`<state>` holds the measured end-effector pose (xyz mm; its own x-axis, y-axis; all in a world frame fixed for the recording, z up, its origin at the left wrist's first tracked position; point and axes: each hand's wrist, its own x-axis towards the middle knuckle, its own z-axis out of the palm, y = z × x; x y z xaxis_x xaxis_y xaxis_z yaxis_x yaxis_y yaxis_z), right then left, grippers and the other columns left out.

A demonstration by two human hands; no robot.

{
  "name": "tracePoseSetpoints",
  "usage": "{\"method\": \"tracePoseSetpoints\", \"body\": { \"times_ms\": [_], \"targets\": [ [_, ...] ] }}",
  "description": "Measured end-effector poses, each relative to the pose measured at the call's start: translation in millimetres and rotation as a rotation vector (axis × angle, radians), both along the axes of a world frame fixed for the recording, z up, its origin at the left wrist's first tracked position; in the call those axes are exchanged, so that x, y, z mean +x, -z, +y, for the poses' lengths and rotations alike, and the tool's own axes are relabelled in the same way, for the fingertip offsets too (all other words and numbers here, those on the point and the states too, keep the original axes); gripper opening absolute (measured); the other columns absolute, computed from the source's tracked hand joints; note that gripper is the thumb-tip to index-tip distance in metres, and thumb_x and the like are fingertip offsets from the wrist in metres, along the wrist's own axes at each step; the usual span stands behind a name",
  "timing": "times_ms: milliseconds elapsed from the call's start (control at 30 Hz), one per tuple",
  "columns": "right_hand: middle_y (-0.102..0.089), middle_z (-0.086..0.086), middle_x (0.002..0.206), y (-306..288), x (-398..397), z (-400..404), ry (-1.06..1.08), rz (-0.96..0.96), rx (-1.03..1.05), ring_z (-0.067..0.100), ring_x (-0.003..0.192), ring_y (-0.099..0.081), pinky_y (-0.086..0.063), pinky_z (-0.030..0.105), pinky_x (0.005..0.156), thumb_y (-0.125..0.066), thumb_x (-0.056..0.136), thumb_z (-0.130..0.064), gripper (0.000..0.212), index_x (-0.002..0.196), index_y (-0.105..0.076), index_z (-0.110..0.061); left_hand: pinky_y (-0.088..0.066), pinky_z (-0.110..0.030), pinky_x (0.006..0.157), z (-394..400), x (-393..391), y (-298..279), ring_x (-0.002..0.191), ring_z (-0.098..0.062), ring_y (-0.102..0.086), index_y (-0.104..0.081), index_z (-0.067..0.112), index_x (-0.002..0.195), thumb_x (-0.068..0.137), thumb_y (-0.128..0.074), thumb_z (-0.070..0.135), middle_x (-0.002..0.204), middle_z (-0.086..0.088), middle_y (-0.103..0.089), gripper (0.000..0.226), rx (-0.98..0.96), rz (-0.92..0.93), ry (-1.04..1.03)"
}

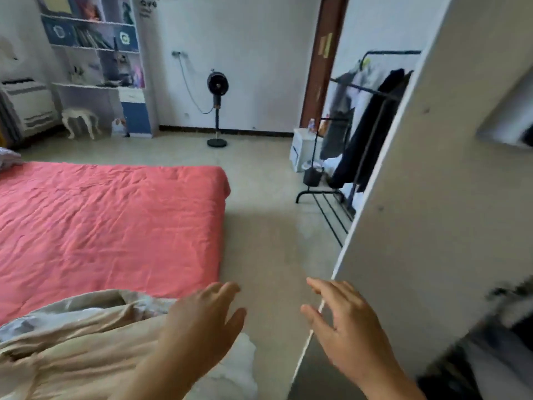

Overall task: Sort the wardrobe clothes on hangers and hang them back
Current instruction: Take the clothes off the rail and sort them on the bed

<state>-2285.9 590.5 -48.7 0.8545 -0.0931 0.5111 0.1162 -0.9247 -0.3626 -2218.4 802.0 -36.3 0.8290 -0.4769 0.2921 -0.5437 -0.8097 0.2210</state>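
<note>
Both hands are raised in front of me with relaxed, spread fingers and hold nothing. My left hand (202, 321) hovers over a heap of beige and white clothes (78, 345) lying on the near corner of the bed. My right hand (346, 324) is beside the edge of the white wardrobe door (427, 197), which stands open on the right. Dark, blurred clothes (501, 342) show inside the wardrobe at the lower right. No hanger is visible near my hands.
A bed with a pink cover (109, 223) fills the left. Bare floor (268, 226) runs between bed and wardrobe. Behind the door stands a black clothes rack (372, 90) with dark garments. A standing fan (217, 108) and a bookshelf (98, 62) are against the far wall.
</note>
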Motion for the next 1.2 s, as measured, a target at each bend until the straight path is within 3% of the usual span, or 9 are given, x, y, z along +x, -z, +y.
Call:
{"method": "tracePoseSetpoints", "body": {
  "times_ms": [200, 267, 333, 433, 533, 633, 800, 900, 1200],
  "targets": [
    [-0.065, -0.01, 0.101, -50.9, -126.0, -107.7, 0.378, -0.053, -0.068, 0.007, 0.096, -0.053, -0.045, 0.019, 0.079, -0.051, 0.084, -0.045, 0.042, 0.114, -0.065, -0.02, -0.044, -0.023, 0.039, -142.9, -58.7, -42.6, 0.056, -0.007, -0.064, -0.066, 0.033, 0.092, 0.075, -0.041, 0.052, 0.07, 0.017, -0.065, 0.036, -0.047, -0.123, 0.44],
    [-0.064, -0.012, 0.105, -71.4, -159.0, -135.0, 0.501, -0.081, -0.08, 0.006, 0.1, -0.055, -0.048, 0.023, 0.081, -0.053, 0.083, -0.047, 0.043, 0.117, -0.063, -0.023, -0.05, -0.024, 0.057, -193.3, -82.1, -68.0, 0.081, -0.002, -0.066, -0.056, 0.037, 0.113, 0.087, -0.037, 0.052, 0.096, 0.02, -0.065, 0.036, -0.047, -0.112, 0.586],
    [-0.063, -0.013, 0.105, -92.5, -186.5, -160.4, 0.619, -0.127, -0.117, 0.005, 0.1, -0.054, -0.046, 0.023, 0.08, -0.054, 0.082, -0.047, 0.045, 0.119, -0.062, -0.023, -0.046, -0.023, 0.078, -240.9, -97.3, -73.6, 0.11, -0.003, -0.056, -0.035, 0.041, 0.132, 0.095, -0.029, 0.054, 0.122, 0.02, -0.053, 0.04, -0.156, -0.272, 0.736],
    [-0.064, -0.011, 0.102, -122.4, -217.3, -194.2, 0.773, -0.173, -0.191, 0.003, 0.098, -0.052, -0.042, 0.019, 0.077, -0.055, 0.082, -0.041, 0.043, 0.118, -0.063, -0.019, -0.047, -0.023, 0.069, -301.9, -117.4, -111.0, 0.1, -0.006, -0.061, -0.043, 0.039, 0.125, 0.095, -0.033, 0.05, 0.11, 0.014, -0.06, 0.034, -0.266, -0.349, 0.841],
    [-0.066, -0.009, 0.103, -150.4, -238.4, -226.0, 0.893, -0.209, -0.254, 0.005, 0.098, -0.053, -0.042, 0.019, 0.077, -0.053, 0.083, -0.042, 0.043, 0.118, -0.064, -0.019, -0.046, -0.025, 0.077, -360.5, -124.9, -129.3, 0.11, -0.01, -0.056, -0.038, 0.038, 0.131, 0.095, -0.033, 0.052, 0.121, 0.015, -0.054, 0.039, -0.336, -0.341, 0.925],
    [-0.066, -0.007, 0.107, -175.8, -248.9, -259.4, 0.988, -0.237, -0.311, 0.012, 0.1, -0.06, -0.042, 0.022, 0.078, -0.055, 0.082, -0.041, 0.044, 0.119, -0.063, -0.019, -0.04, -0.023, 0.073, -415.5, -133.0, -156.1, 0.111, -0.01, -0.056, -0.036, 0.038, 0.134, 0.095, -0.032, 0.052, 0.125, 0.015, -0.052, 0.042, -0.398, -0.408, 0.99],
    [-0.061, -0.01, 0.118, -219.2, -244.3, -316.4, 1.042, -0.288, -0.343, 0.01, 0.111, -0.053, -0.038, 0.022, 0.087, -0.046, 0.081, -0.047, 0.053, 0.128, -0.057, -0.024, -0.029, -0.017, 0.068, -492.7, -133.0, -206.9, 0.113, -0.005, -0.052, -0.032, 0.04, 0.137, 0.095, -0.029, 0.054, 0.126, 0.017, -0.049, 0.044, -0.546, -0.471, 1.046],
    [-0.063, -0.008, 0.111, -247.3, -230.2, -352.3, 1.089, -0.349, -0.431, 0.013, 0.106, -0.056, -0.041, 0.025, 0.084, -0.049, 0.083, -0.046, 0.049, 0.125, -0.059, -0.021, -0.028, -0.019, 0.064, -531.0, -125.1, -237.7, 0.109, -0.003, -0.05, -0.033, 0.04, 0.137, 0.095, -0.031, 0.053, 0.122, 0.017, -0.048, 0.044, -0.648, -0.476, 1.089],
    [-0.065, 0.0, 0.109, -340.0, -195.3, -439.4, 1.125, -0.582, -0.628, 0.019, 0.104, -0.056, -0.037, 0.025, 0.081, -0.05, 0.085, -0.039, 0.044, 0.119, -0.062, -0.014, -0.039, -0.023, 0.075, -626.3, -100.7, -317.0, 0.115, -0.009, -0.045, -0.046, 0.029, 0.13, 0.091, -0.048, 0.045, 0.124, 0.011, -0.047, 0.042, -0.797, -0.496, 1.136]
  ]
}}
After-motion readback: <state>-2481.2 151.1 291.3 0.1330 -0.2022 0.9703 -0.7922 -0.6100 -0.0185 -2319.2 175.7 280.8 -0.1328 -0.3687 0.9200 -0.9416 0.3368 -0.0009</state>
